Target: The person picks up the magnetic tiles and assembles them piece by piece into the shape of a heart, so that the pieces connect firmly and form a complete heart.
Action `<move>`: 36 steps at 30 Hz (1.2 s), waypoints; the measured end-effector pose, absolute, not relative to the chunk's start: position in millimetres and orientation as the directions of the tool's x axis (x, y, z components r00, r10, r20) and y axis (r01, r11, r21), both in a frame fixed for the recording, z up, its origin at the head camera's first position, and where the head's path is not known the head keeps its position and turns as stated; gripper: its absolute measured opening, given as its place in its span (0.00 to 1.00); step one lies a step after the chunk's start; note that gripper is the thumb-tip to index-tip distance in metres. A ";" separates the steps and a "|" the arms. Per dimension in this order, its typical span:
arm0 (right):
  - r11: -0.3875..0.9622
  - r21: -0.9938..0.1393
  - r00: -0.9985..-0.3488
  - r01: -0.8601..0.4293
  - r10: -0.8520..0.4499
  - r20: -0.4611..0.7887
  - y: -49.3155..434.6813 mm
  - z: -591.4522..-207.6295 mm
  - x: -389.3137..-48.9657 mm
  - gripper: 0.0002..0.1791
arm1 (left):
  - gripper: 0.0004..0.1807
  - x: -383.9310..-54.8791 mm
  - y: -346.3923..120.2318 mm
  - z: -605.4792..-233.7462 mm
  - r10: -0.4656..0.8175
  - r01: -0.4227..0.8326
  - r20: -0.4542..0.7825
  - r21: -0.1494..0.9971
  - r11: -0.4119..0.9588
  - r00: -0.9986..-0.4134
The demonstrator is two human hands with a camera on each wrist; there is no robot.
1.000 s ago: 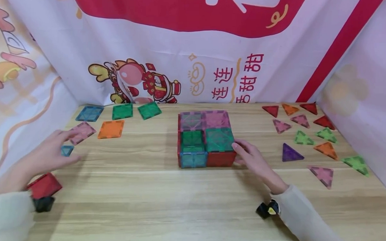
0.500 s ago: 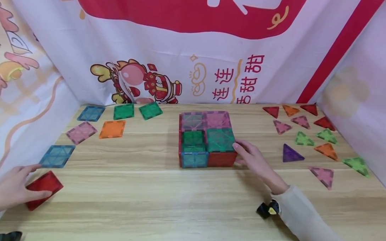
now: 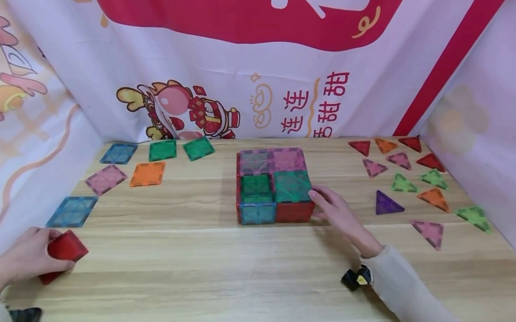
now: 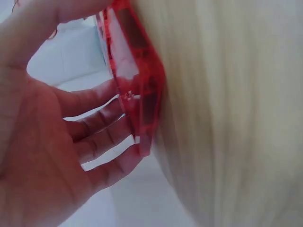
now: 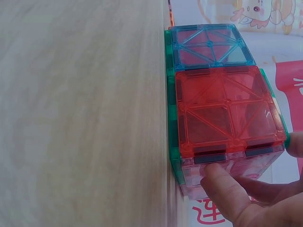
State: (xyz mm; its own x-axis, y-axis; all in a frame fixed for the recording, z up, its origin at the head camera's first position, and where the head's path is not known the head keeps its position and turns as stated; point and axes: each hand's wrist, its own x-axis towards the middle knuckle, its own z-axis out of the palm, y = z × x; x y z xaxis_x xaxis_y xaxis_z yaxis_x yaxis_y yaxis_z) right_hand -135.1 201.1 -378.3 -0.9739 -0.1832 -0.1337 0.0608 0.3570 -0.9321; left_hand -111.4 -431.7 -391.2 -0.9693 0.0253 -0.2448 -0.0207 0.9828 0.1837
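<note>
**A tile box under the right hand, red tiles in the left**

A white cloth [image 3: 220, 63] printed with red shapes and cartoon figures hangs behind a wood-grain counter [image 3: 172, 273]. In the middle of the counter sits the tile box [image 3: 276, 189]. Its top is pink along the far side and green at near right; its near wall is blue on the left and red on the right.

The right hand [image 3: 336, 212] rests against the box's right end, fingers loose, thumb at the green tile's edge. At near left, the left hand [image 3: 26, 256] is curled round the red tiles [image 3: 66, 246], thumb on the near side; whether they touch the counter I can't tell.

Just beyond them lies a blue square [image 3: 72, 211]. Farther off are a pink square [image 3: 106, 179] and an orange square [image 3: 147, 174], then another blue one and two green squares [image 3: 163, 149].

Smallest are the triangles on the right: a purple triangle [image 3: 389, 203] nearest the box, and red, orange, pink and light green triangles [image 3: 404, 183] scattered around it.
</note>
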 end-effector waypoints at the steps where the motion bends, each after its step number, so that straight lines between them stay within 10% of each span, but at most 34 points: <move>1: 0.360 -0.931 -0.974 0.059 -0.184 -0.133 201.0 -377.8 -135.2 0.34 | 0.51 -112.6 -428.4 -389.7 0.031 -0.013 -0.234 0.184 0.983 -0.972; 22: 0.345 -0.937 -0.976 0.051 -0.183 -0.121 199.3 -374.6 -135.9 0.32 | 0.43 -181.2 -240.9 -305.9 0.357 0.329 -0.101 0.221 0.918 -0.928; 36: 0.341 -0.939 -0.975 0.055 -0.185 -0.124 200.5 -380.0 -135.6 0.33 | 0.41 -188.3 -84.0 -293.7 0.662 0.635 -0.031 0.253 0.730 -0.749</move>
State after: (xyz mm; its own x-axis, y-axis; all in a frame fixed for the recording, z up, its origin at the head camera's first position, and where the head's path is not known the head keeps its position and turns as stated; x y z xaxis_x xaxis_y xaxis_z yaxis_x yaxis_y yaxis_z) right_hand -135.6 200.5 -380.0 -0.9749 -0.1850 -0.1241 0.0549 0.3406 -0.9386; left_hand -188.3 -84.0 -293.7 -0.7489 0.6620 -0.0307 0.6350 0.7301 0.2527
